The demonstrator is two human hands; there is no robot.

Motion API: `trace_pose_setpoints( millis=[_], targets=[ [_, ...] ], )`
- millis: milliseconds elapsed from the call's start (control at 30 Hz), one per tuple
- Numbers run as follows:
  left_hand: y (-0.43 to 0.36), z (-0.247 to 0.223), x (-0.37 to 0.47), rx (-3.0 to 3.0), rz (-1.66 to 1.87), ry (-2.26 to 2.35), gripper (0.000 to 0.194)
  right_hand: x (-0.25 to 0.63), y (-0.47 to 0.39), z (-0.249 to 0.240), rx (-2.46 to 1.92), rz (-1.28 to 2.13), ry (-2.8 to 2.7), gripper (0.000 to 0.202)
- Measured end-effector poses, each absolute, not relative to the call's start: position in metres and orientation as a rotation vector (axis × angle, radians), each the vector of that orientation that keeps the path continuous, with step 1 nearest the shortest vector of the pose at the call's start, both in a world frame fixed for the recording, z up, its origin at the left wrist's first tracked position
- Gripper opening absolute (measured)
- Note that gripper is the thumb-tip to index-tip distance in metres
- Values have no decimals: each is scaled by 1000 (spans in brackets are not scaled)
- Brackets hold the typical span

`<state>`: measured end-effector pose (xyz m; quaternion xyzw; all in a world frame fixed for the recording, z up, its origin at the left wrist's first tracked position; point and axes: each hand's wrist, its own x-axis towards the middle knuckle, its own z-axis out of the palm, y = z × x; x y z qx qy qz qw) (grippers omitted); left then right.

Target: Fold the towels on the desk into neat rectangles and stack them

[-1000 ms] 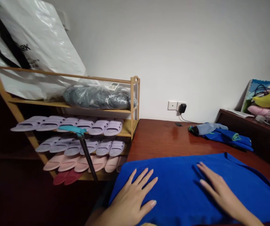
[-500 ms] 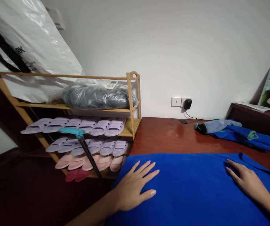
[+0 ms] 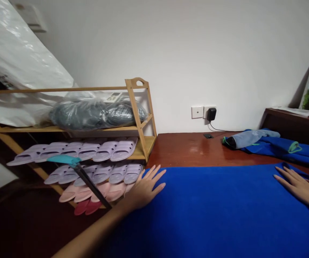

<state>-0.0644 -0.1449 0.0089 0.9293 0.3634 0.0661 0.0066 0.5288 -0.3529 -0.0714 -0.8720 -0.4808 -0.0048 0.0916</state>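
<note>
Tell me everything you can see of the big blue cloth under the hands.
The blue cloth is a large, plain, deep blue piece of matte, soft-looking fabric. It lies spread out and mostly smooth over the near part of the reddish-brown tabletop, its far edge nearly straight, with a darker fold at the far right. The left hand rests open at its far left corner, the right hand near that fold. Its near edge is out of view.

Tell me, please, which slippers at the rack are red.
The red pair, lowest of all, just below the pink slippers; the lilac slippers are higher up.
</note>
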Motion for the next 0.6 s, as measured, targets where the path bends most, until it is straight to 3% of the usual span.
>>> trace_pose_setpoints(
  millis=[200,300,433,600],
  targets=[
    [-131,9,-52,2972,465,1277,50,520,-327,-53,-2630,-188,-1230,78],
    [-126,7,-51,2983,586,1256,44,519,-324,-45,-2765,-375,-965,71],
    [-121,0,-53,2945,562,1247,42,536,-319,-50,-2788,-375,-1029,58],
    [-118,-3,-53,2936,402,1276,50,557,-315,-59,-2646,-303,-1208,63]
  ],
)
